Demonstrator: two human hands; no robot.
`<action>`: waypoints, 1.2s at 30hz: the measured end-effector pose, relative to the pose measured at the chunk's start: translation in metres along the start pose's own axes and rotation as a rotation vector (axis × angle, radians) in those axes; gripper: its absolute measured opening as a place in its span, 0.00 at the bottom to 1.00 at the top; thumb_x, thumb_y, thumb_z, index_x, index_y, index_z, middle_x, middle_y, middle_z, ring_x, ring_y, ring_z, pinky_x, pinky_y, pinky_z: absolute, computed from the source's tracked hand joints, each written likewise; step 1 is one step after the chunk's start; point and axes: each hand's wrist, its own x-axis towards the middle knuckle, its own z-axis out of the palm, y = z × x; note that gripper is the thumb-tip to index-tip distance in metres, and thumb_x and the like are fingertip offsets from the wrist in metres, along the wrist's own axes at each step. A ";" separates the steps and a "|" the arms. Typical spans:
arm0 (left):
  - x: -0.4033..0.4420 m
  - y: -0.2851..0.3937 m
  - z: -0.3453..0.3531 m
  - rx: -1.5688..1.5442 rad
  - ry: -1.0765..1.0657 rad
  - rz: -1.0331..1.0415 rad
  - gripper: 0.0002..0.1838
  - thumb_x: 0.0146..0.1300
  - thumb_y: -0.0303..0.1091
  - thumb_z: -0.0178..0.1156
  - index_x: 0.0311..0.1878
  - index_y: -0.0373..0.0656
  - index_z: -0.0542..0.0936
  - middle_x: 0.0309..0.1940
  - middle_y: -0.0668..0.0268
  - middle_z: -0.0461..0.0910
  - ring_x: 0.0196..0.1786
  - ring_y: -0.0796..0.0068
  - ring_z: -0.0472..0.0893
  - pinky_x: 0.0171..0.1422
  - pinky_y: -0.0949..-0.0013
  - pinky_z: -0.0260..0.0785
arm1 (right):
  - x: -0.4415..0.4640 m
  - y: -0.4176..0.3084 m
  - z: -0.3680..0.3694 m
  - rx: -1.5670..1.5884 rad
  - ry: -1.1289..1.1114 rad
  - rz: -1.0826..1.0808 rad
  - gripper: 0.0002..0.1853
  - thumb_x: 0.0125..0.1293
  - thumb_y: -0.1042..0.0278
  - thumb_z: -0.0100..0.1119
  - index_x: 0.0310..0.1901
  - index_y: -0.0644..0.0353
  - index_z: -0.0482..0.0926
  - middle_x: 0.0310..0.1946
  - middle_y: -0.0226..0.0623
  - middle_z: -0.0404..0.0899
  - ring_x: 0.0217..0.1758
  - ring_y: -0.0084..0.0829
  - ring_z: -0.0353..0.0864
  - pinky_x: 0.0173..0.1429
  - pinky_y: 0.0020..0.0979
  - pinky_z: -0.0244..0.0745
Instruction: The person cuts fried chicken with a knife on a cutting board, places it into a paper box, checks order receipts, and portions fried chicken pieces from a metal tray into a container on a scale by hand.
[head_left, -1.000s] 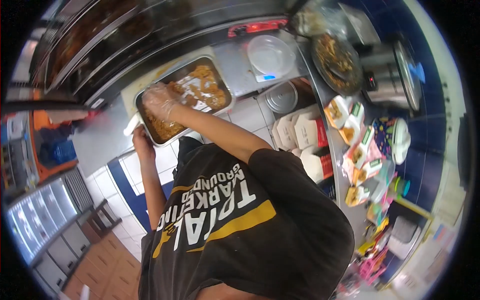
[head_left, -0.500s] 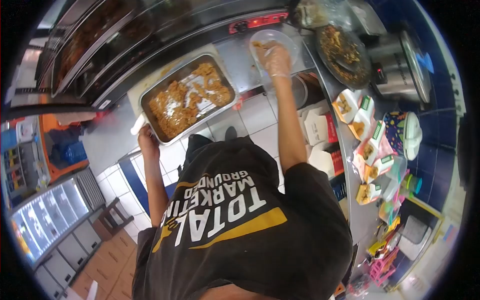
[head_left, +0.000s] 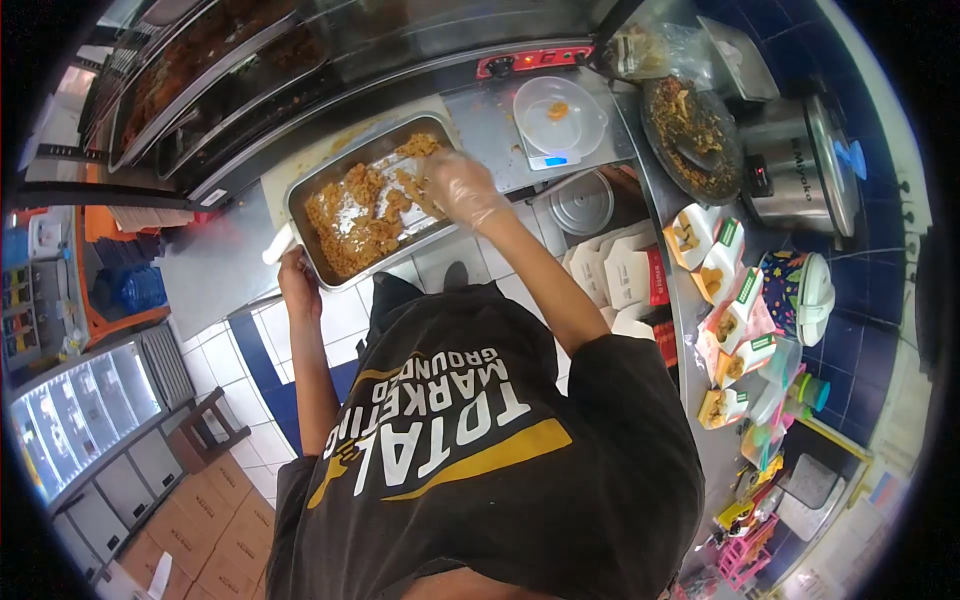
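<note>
My right hand point(head_left: 464, 190), in a clear plastic glove, is over the right end of a metal tray point(head_left: 404, 244) of brown crumbly food point(head_left: 355, 215). Its fingers are blurred, and I cannot make out whether they hold any food. My left hand point(head_left: 298, 285) is closed at the tray's left corner, just below a white cloth-like piece point(head_left: 280, 244); its grip is partly hidden. To the right of the tray, a clear round bowl point(head_left: 590, 125) with a small portion of food point(head_left: 557, 111) inside rests on a scale point(head_left: 551, 160) with a lit blue display.
A dark stone dish point(head_left: 655, 125) of food and a steel cooker point(head_left: 780, 190) stand at the right. Several open food boxes point(head_left: 735, 358) line the right counter. White-and-red cartons point(head_left: 625, 270) are stacked below its edge. Racks of trays point(head_left: 220, 100) rise at the upper left.
My right hand went from the tray to the clear bowl and has come back to the tray's right end. A small portion of food now lies in the bowl. My left hand stays at the tray corner.
</note>
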 end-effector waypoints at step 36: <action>-0.014 0.003 0.015 -0.113 0.071 -0.020 0.13 0.71 0.35 0.53 0.53 0.38 0.79 0.39 0.68 0.84 0.39 0.79 0.81 0.44 0.74 0.71 | 0.033 0.013 -0.040 0.136 0.159 -0.099 0.16 0.58 0.70 0.65 0.48 0.65 0.85 0.48 0.47 0.85 0.55 0.47 0.83 0.61 0.44 0.79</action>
